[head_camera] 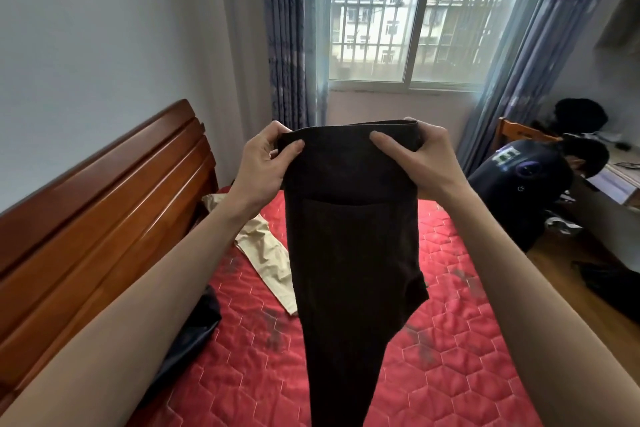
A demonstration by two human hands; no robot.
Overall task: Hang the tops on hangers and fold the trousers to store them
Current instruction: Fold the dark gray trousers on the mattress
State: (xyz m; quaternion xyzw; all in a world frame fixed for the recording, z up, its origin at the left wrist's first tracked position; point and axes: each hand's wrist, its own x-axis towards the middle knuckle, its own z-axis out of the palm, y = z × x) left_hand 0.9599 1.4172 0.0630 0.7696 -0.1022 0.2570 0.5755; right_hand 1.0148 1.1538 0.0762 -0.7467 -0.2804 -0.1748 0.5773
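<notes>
Both forearms reach forward over red quilted bed (450,340). Left hand (265,163) pinches left end of dark brown trousers (353,253) waistband, thumb in front. Right hand (420,158) grips right end likewise. Trousers hang down, held up above bed. Beige garment (266,253) lies on bed beside wooden headboard (104,191). Seated person (540,180) at desk, right.

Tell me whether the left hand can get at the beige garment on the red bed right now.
Probably not yet: the left hand grips the waistband of the dark brown trousers, held up with the right hand. The crumpled beige garment lies uncovered below it.
</notes>
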